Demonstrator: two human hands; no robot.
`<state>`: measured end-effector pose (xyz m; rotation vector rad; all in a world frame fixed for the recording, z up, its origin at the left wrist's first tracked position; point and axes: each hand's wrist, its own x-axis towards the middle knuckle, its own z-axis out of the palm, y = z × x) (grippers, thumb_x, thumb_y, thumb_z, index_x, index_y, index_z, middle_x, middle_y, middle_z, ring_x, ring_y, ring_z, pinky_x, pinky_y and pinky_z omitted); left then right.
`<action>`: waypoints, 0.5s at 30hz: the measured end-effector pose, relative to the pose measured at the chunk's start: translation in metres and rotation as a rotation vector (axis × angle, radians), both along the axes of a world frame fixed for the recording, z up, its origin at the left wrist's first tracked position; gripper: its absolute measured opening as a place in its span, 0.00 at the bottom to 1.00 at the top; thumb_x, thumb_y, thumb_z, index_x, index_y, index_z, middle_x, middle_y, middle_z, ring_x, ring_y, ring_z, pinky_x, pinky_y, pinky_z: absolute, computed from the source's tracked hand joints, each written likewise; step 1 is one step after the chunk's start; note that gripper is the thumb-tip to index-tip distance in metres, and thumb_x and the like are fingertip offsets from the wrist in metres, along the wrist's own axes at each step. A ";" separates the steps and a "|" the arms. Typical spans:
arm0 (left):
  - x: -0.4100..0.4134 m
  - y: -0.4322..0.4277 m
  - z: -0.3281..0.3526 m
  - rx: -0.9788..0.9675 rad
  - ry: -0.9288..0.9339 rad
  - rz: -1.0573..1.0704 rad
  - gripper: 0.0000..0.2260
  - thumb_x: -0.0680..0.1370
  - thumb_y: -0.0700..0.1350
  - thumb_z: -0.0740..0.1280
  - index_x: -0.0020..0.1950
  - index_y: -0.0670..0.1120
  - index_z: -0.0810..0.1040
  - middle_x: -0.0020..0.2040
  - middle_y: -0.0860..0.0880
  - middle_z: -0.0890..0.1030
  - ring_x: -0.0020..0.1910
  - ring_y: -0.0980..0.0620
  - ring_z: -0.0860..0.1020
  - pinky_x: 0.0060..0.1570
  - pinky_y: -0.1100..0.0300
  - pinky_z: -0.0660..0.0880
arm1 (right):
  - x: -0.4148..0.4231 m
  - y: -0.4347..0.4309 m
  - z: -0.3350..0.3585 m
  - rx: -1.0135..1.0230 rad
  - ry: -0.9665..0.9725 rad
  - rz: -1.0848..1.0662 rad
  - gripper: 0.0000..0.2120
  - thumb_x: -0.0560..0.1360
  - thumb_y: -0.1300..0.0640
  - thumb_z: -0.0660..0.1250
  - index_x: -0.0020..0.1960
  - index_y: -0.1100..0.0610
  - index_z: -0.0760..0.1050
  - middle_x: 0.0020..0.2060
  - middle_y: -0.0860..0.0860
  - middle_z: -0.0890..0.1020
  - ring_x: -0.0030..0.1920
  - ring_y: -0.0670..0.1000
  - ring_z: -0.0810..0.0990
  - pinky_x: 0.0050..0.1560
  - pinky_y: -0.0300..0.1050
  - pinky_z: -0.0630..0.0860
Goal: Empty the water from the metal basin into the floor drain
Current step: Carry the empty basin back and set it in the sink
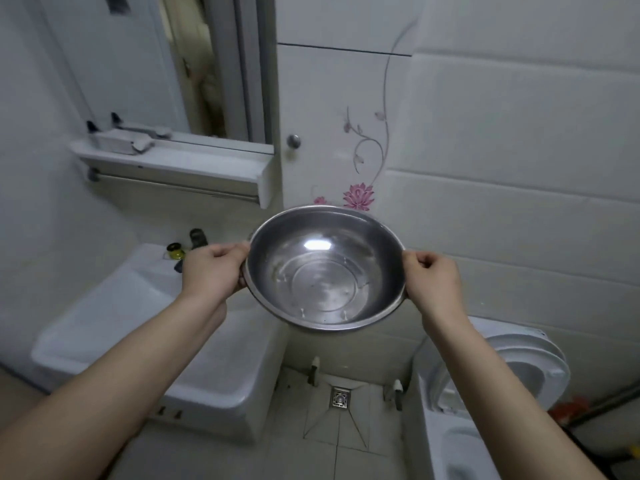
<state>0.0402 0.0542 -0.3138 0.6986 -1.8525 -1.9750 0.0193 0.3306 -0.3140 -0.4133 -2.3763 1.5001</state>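
I hold a round metal basin (325, 268) in the air in front of me, its mouth tilted toward me. My left hand (213, 271) grips its left rim and my right hand (433, 280) grips its right rim. Inside the basin I see a shiny bottom with a few droplets or a thin film of water. The square metal floor drain (339, 397) lies on the tiled floor below the basin, between the washbasin and the toilet.
A white washbasin (145, 341) stands at the left with small bottles (175, 251) on its back edge. At the right is a white toilet (485, 393) with the lid up. A shelf (166, 161) and mirror hang on the wall behind.
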 end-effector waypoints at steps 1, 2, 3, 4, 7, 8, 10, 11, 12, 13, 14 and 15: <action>0.003 -0.015 0.004 0.000 0.007 0.009 0.09 0.77 0.42 0.73 0.38 0.41 0.82 0.35 0.42 0.78 0.29 0.49 0.73 0.24 0.65 0.77 | 0.000 -0.014 0.003 -0.005 0.008 0.013 0.20 0.77 0.57 0.63 0.26 0.55 0.66 0.23 0.50 0.69 0.33 0.54 0.71 0.42 0.47 0.70; 0.006 -0.029 0.007 0.004 0.010 0.019 0.09 0.77 0.42 0.73 0.38 0.41 0.82 0.35 0.42 0.78 0.29 0.48 0.73 0.24 0.65 0.77 | 0.000 -0.029 0.006 -0.007 0.015 0.024 0.20 0.77 0.57 0.63 0.27 0.55 0.67 0.22 0.50 0.70 0.32 0.54 0.71 0.42 0.46 0.70; 0.008 -0.044 0.010 0.006 0.012 0.031 0.09 0.77 0.42 0.73 0.38 0.41 0.82 0.35 0.42 0.78 0.30 0.48 0.74 0.25 0.64 0.78 | 0.000 -0.043 0.008 -0.017 0.019 0.033 0.20 0.77 0.57 0.64 0.27 0.56 0.68 0.22 0.49 0.70 0.31 0.54 0.72 0.41 0.46 0.71; 0.011 -0.059 0.012 0.008 0.013 0.040 0.09 0.77 0.43 0.73 0.38 0.41 0.82 0.36 0.42 0.78 0.31 0.47 0.74 0.28 0.62 0.79 | 0.001 -0.058 0.010 -0.025 0.021 0.044 0.19 0.77 0.57 0.64 0.27 0.56 0.68 0.22 0.49 0.71 0.31 0.54 0.72 0.41 0.46 0.71; 0.018 -0.106 0.018 0.007 0.021 0.063 0.09 0.76 0.42 0.74 0.37 0.41 0.82 0.36 0.41 0.78 0.33 0.47 0.74 0.34 0.57 0.79 | 0.003 -0.104 0.016 -0.045 0.026 0.099 0.19 0.76 0.59 0.64 0.27 0.55 0.67 0.21 0.50 0.69 0.27 0.53 0.69 0.39 0.47 0.71; 0.019 -0.124 0.020 0.010 0.028 0.068 0.09 0.76 0.42 0.74 0.38 0.41 0.82 0.36 0.41 0.79 0.33 0.47 0.75 0.33 0.58 0.79 | 0.004 -0.122 0.017 -0.052 0.028 0.114 0.18 0.76 0.60 0.64 0.27 0.56 0.67 0.22 0.51 0.68 0.27 0.53 0.68 0.38 0.48 0.72; 0.020 -0.149 0.024 0.022 0.035 0.069 0.07 0.76 0.42 0.74 0.41 0.40 0.83 0.37 0.41 0.80 0.34 0.47 0.76 0.31 0.60 0.80 | 0.007 -0.147 0.020 -0.068 0.032 0.130 0.15 0.76 0.60 0.63 0.30 0.58 0.70 0.25 0.55 0.68 0.28 0.53 0.69 0.36 0.50 0.74; 0.021 -0.163 0.026 0.021 0.040 0.068 0.07 0.76 0.42 0.74 0.43 0.39 0.84 0.37 0.42 0.81 0.33 0.47 0.77 0.31 0.60 0.79 | 0.009 -0.160 0.021 -0.073 0.031 0.132 0.14 0.76 0.60 0.63 0.31 0.58 0.71 0.27 0.56 0.68 0.28 0.52 0.69 0.35 0.50 0.76; 0.021 -0.175 0.027 0.017 0.043 0.067 0.07 0.76 0.42 0.74 0.45 0.38 0.83 0.36 0.42 0.81 0.32 0.47 0.77 0.30 0.60 0.79 | 0.010 -0.172 0.022 -0.073 0.034 0.129 0.13 0.75 0.60 0.63 0.32 0.58 0.71 0.28 0.56 0.67 0.29 0.52 0.68 0.33 0.48 0.76; 0.021 -0.188 0.028 0.016 0.044 0.069 0.07 0.76 0.42 0.74 0.45 0.38 0.83 0.36 0.42 0.81 0.32 0.48 0.77 0.29 0.61 0.79 | 0.011 -0.184 0.023 -0.068 0.039 0.128 0.14 0.75 0.60 0.63 0.31 0.58 0.70 0.27 0.55 0.66 0.28 0.51 0.67 0.31 0.45 0.75; 0.021 -0.200 0.029 0.020 0.046 0.070 0.07 0.76 0.42 0.74 0.46 0.38 0.83 0.36 0.42 0.81 0.32 0.48 0.76 0.28 0.62 0.79 | 0.012 -0.196 0.024 -0.060 0.048 0.130 0.14 0.75 0.61 0.62 0.31 0.58 0.68 0.27 0.55 0.65 0.28 0.51 0.65 0.29 0.42 0.73; 0.021 -0.210 0.030 0.024 0.048 0.069 0.07 0.76 0.42 0.74 0.46 0.37 0.83 0.36 0.42 0.80 0.32 0.48 0.76 0.27 0.62 0.79 | 0.012 -0.207 0.026 -0.054 0.055 0.136 0.15 0.76 0.61 0.62 0.31 0.58 0.67 0.27 0.55 0.64 0.29 0.51 0.63 0.27 0.41 0.71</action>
